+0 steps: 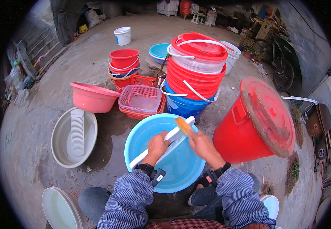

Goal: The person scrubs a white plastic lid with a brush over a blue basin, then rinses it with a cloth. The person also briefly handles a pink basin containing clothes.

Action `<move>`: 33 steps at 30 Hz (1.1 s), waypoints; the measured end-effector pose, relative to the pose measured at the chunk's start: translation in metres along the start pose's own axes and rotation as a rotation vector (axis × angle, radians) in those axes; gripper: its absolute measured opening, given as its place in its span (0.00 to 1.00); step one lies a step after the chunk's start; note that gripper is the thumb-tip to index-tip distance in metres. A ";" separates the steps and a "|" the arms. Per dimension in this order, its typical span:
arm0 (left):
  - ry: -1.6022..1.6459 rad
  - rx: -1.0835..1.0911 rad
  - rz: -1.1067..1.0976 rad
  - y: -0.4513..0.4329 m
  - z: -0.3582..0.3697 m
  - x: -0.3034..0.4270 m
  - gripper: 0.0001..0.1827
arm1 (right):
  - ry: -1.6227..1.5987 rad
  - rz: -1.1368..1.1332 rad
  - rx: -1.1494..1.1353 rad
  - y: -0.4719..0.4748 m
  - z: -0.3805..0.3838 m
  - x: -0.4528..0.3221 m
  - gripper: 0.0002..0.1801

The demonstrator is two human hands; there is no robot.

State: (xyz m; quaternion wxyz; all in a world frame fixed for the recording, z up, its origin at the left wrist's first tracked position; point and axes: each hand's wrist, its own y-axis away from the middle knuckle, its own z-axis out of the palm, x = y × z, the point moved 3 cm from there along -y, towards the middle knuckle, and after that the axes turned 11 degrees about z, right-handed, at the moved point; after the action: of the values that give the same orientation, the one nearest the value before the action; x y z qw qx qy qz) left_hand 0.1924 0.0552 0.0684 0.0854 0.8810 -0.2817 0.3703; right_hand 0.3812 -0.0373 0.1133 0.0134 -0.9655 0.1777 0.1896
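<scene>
A light-blue plastic basin (165, 183) with water in it stands before me. Over it, my left hand (157, 145) grips a long white plastic piece (140, 159) with a raised rim, possibly a lid or tray. This piece is tilted on edge across the basin, with its upper end near the far rim. My right hand (202, 145) holds an orange-yellow scrubber (182, 125), blurred, against or just above the upper part of the white piece. I cannot tell whether it is a brush or a sponge.
Left are a pale basin (59, 143) with a washboard (77, 134) and a pink basin (92, 98). Plastic baskets (142, 98) and stacked red and blue buckets (195, 78) stand beyond. A lidded red bin (239, 137) is right; a water-filled white bucket (59, 210) is near left.
</scene>
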 end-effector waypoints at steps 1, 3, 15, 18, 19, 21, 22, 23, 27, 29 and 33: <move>0.030 0.014 0.021 0.001 -0.001 0.001 0.17 | -0.003 0.020 0.083 -0.006 -0.008 0.004 0.25; 0.073 0.043 0.052 0.008 -0.006 0.002 0.16 | -0.127 0.099 0.021 -0.023 -0.025 0.017 0.24; 0.539 0.143 0.149 0.067 -0.022 -0.051 0.12 | -0.245 -0.126 -0.003 -0.001 -0.072 -0.030 0.25; 0.387 0.136 0.127 0.054 -0.020 -0.051 0.15 | -0.110 -0.203 0.042 0.007 -0.058 -0.048 0.26; 0.325 0.135 0.121 0.045 -0.020 -0.049 0.18 | -0.071 -0.249 0.034 0.012 -0.051 -0.052 0.26; 0.272 0.139 0.107 0.027 -0.019 -0.045 0.21 | 0.031 -0.258 0.089 0.024 -0.034 -0.061 0.26; 0.282 0.146 0.094 0.020 -0.018 -0.043 0.22 | 0.069 -0.333 0.166 0.030 -0.027 -0.067 0.26; 0.291 0.150 0.078 0.015 -0.016 -0.041 0.24 | 0.043 -0.351 0.110 0.034 -0.019 -0.070 0.26; 0.333 0.199 0.067 0.006 -0.010 -0.035 0.22 | 0.017 -0.294 0.118 0.020 -0.015 -0.067 0.26; 0.339 0.206 0.161 0.006 -0.009 -0.033 0.21 | 0.043 -0.218 0.197 -0.002 -0.029 -0.058 0.25; 0.335 0.178 0.123 0.012 -0.009 -0.032 0.21 | 0.034 -0.105 0.180 -0.021 -0.050 -0.046 0.24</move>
State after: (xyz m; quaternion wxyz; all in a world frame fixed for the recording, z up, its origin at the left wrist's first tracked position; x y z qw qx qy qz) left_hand 0.1622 0.0626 0.0514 0.0301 0.7924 -0.2831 0.5395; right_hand 0.3672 -0.0065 0.1755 0.1069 -0.9715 0.1434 0.1555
